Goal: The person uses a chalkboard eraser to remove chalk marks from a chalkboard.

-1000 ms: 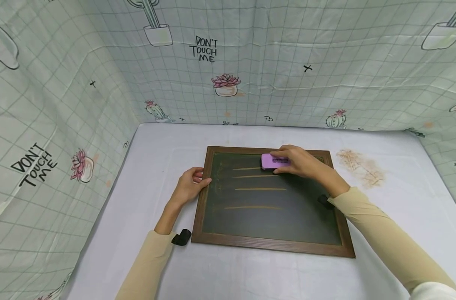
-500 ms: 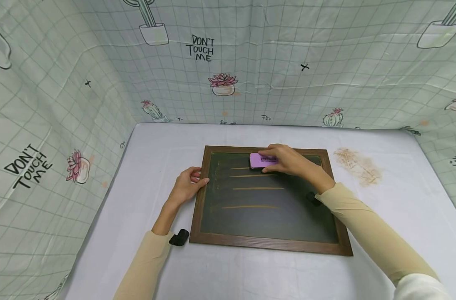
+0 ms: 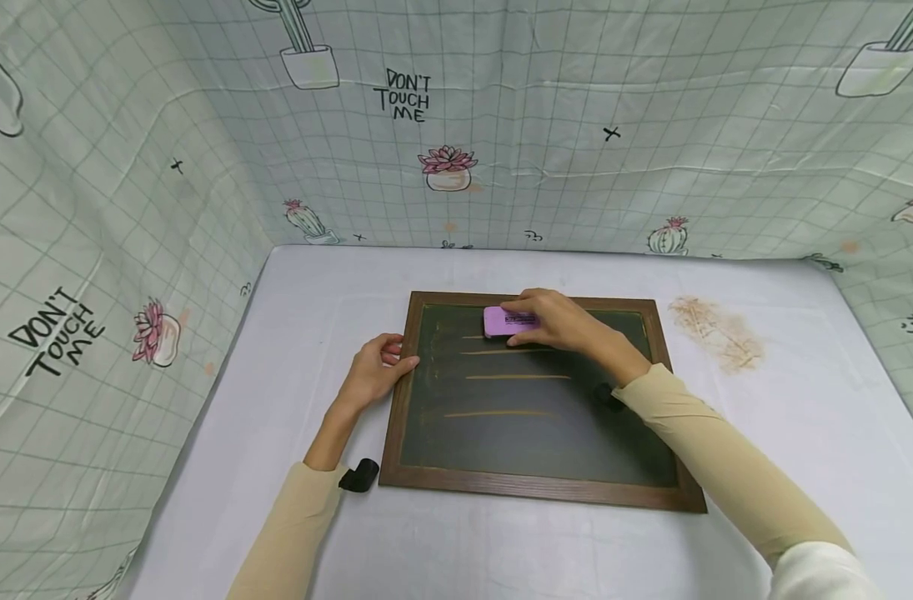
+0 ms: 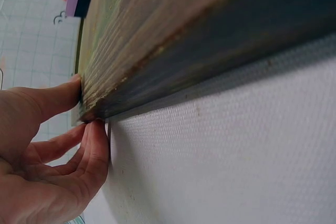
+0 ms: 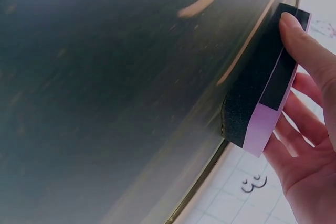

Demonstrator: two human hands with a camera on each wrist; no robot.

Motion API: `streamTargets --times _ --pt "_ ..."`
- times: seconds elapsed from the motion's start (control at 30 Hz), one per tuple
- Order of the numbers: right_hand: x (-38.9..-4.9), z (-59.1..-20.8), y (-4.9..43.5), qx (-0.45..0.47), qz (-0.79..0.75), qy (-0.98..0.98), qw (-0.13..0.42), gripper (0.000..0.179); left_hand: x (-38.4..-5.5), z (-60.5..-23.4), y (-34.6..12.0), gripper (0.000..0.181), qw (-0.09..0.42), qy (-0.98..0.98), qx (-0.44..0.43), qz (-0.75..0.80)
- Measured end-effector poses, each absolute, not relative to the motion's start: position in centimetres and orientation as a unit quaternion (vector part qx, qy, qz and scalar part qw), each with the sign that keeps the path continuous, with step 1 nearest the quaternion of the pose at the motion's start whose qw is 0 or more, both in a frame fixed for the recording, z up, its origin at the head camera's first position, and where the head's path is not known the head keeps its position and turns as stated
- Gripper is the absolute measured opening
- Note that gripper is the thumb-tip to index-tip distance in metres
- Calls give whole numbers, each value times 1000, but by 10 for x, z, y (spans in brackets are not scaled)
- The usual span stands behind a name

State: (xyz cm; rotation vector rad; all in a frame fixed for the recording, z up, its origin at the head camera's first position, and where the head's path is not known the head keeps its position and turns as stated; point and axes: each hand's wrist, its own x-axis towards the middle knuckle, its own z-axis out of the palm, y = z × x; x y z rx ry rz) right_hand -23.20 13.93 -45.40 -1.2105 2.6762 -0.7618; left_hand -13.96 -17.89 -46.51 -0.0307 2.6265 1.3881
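A chalkboard (image 3: 576,446) with a brown wooden frame lies on the table. Several orange-yellow chalk lines (image 3: 518,377) run across it, one above another. My right hand (image 3: 561,325) grips a purple eraser (image 3: 499,322) near the board's far edge, thumb on the near side. Only a short left end of the topmost line shows beside the eraser. The right wrist view shows the eraser's dark felt (image 5: 252,77) tilted against the dark board surface. At the left side, my left hand (image 3: 373,373) pinches the wooden frame (image 4: 157,30), its thumb on the top edge and fingers lower down.
Brown powdery smudges (image 3: 717,332) mark the white table cover (image 3: 531,554) right of the board. A grid-patterned cloth (image 3: 531,108) with cactus drawings hangs behind and at the sides. Black camera mounts (image 3: 360,476) sit at both wrists.
My right hand has slid the eraser leftward along the topmost chalk line, covering more of its left part. The left hand keeps its place on the frame.
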Motion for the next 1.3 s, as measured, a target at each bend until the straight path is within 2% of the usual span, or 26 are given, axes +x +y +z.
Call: streamTargets --times 0.8,1.3 --pt "-230 -453 91 -402 -222 886 56 61 -141 -468 -179 51 78 882 -8 466" --pt "-229 -452 91 -422 -192 885 49 61 -140 -470 -180 50 76 882 -8 464"
